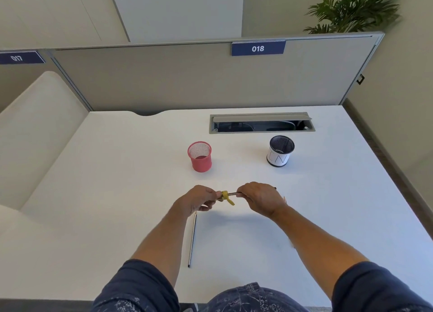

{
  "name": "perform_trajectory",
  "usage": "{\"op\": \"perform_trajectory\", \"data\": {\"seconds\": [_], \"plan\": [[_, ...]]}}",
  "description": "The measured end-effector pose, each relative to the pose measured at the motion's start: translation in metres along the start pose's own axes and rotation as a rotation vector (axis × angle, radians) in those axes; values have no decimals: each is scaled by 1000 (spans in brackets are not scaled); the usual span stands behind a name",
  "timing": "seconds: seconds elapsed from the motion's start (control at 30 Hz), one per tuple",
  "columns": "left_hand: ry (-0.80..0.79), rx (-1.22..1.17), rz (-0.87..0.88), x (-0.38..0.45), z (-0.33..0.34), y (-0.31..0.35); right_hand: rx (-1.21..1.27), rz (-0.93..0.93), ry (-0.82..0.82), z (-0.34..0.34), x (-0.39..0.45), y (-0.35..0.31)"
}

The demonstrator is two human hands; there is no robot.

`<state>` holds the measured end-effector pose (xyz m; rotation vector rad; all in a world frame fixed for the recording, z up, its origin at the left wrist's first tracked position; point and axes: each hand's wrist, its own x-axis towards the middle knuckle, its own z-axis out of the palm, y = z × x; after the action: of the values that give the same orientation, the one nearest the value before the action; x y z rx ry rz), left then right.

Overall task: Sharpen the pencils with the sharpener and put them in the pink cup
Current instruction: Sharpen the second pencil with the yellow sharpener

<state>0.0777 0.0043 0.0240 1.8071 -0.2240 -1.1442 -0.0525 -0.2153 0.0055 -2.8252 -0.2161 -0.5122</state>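
Note:
My left hand point(201, 199) pinches a small sharpener point(222, 195) just above the white desk point(117, 194). A yellow shaving curl point(228, 198) hangs from it. My right hand point(260, 199) grips a dark pencil point(233, 193) whose tip sits in the sharpener; the pencil's back end point(274, 188) pokes out past my knuckles. A second pencil point(192, 240) lies on the desk below my left wrist, pointing toward me. The pink mesh cup point(199, 156) stands upright beyond my hands, a little to the left, with no pencils visible inside.
A black mesh cup point(280, 151) with a white paper label stands at the right of the pink one. A grey cable hatch point(261, 123) is open at the desk's back. A grey divider panel point(187, 77) closes off the far edge.

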Motion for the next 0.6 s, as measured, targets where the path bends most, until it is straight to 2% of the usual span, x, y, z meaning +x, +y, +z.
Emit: {"op": "perform_trajectory", "data": {"seconds": [0.13,0.23,0.4,0.5,0.6], "plan": [[61,135,43,2,0,-2,-29,168,-286,-1,4,-5],[122,141,111,2,4,-2,41,298,-413,-4,10,-8],[197,146,207,5,9,-4,459,538,-550,-13,17,-6],[191,167,233,6,10,-3,519,531,-632,-19,19,-4],[185,140,223,5,12,-3,535,486,-604,-19,16,-2]]}}
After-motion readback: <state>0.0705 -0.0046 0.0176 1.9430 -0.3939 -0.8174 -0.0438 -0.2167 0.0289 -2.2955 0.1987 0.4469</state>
